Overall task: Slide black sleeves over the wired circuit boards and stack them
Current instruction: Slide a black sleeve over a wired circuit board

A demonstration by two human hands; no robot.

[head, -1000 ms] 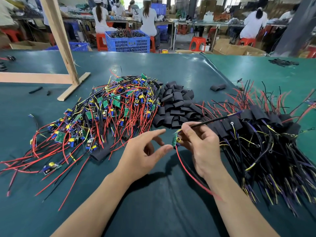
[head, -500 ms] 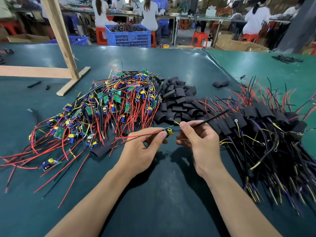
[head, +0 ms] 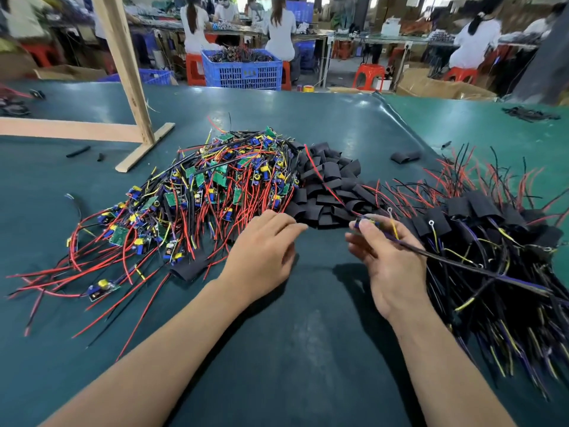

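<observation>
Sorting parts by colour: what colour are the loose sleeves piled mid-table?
Black; the loose sleeves show best in the head view.

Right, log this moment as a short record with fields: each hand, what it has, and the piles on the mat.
left hand: fingers extended, reaching toward the loose black sleeves; holds nothing
right hand: pinches a wired circuit board, its black wire trailing to the right
unsleeved boards: heap with red and black wires, left of the sleeves
sleeved boards: stack at right
surface: green mat
sleeve on the held board: none visible
</observation>
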